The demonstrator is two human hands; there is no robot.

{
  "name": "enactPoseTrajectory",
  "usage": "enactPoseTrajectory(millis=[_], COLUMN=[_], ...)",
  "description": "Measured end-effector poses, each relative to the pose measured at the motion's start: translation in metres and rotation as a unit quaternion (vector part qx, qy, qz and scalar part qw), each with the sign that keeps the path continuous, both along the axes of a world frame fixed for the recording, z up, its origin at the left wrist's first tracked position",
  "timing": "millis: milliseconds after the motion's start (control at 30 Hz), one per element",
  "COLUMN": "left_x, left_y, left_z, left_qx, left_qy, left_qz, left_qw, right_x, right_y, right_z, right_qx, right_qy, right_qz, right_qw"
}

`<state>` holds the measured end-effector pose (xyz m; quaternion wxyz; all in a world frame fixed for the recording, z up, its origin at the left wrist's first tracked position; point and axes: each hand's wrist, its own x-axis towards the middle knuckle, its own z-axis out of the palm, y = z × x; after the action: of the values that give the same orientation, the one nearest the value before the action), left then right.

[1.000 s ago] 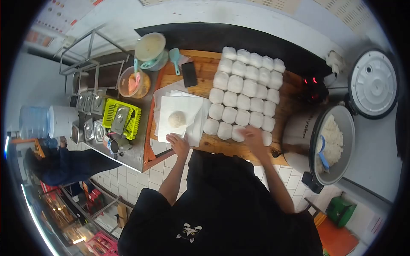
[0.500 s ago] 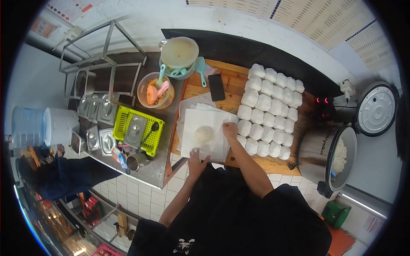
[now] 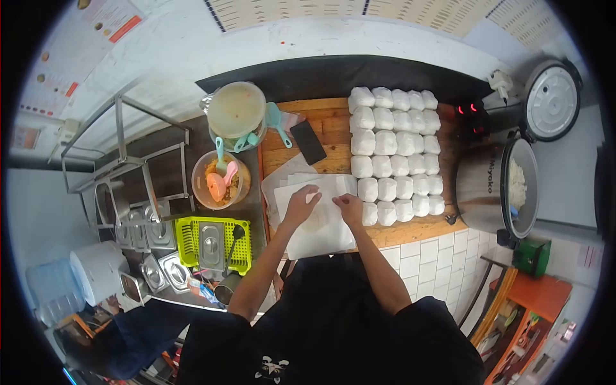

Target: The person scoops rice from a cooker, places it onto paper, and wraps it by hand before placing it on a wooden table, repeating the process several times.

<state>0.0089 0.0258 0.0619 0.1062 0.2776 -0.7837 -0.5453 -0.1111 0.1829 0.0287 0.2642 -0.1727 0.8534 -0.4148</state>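
Note:
White wrapping paper (image 3: 298, 240) lies on a stack of sheets at the front of the wooden table. A pale, blurred patch of rice (image 3: 315, 222) shows faintly at its middle, apparently under a layer of paper. My left hand (image 3: 300, 206) is over the paper's left part, thumb and fingers curved with a gap between them. Close by on the right, my right hand (image 3: 349, 209) has its fingertips pinched together at the paper. Rows of white wrapped bundles (image 3: 383, 165) stand just beyond my right hand.
A black phone (image 3: 308, 142) and a turquoise scoop (image 3: 278, 124) lie behind the paper. Left are a tub of orange-brown food (image 3: 204, 196), a lidded tub (image 3: 237, 109) and a green basket (image 3: 187, 239). An open rice cooker (image 3: 478, 186) stands right. Someone in dark clothes (image 3: 138, 340) is lower left.
Both hands have moved to the paper's middle, the left one up from the near edge. The rice mound, plainly visible before, now looks covered. The camera view has turned.

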Motion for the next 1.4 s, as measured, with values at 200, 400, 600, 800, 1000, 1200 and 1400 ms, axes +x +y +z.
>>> enactPoseTrajectory(millis=[200, 400, 600, 800, 1000, 1200, 1400], left_x=[-0.051, -0.067, -0.070, -0.075, -0.078, -0.079, -0.079], left_y=[-0.016, -0.030, -0.032, -0.043, -0.044, -0.044, -0.040], left_z=[-0.037, -0.019, -0.030, -0.025, -0.025, -0.035, -0.035], left_qx=[-0.089, -0.015, 0.020, 0.005, 0.078, 0.092, 0.080], left_qy=[0.060, 0.000, -0.016, -0.015, -0.016, -0.029, -0.009], left_qz=[-0.079, -0.170, -0.186, -0.233, -0.225, -0.221, -0.205], left_qw=[0.991, 0.985, 0.982, 0.972, 0.971, 0.971, 0.976], right_x=[0.004, 0.007, 0.008, 0.004, -0.001, 0.001, -0.004], right_y=[0.007, 0.017, 0.018, 0.022, 0.024, 0.013, -0.002], right_z=[-0.001, -0.009, 0.002, 0.000, 0.002, 0.008, 0.034], right_qx=[-0.001, -0.024, -0.041, -0.032, -0.012, -0.054, -0.062], right_qy=[0.019, 0.102, 0.024, -0.002, -0.017, 0.074, 0.256], right_qz=[0.018, -0.018, -0.044, -0.039, -0.008, -0.024, 0.024], right_qw=[1.000, 0.994, 0.998, 0.999, 1.000, 0.996, 0.964])
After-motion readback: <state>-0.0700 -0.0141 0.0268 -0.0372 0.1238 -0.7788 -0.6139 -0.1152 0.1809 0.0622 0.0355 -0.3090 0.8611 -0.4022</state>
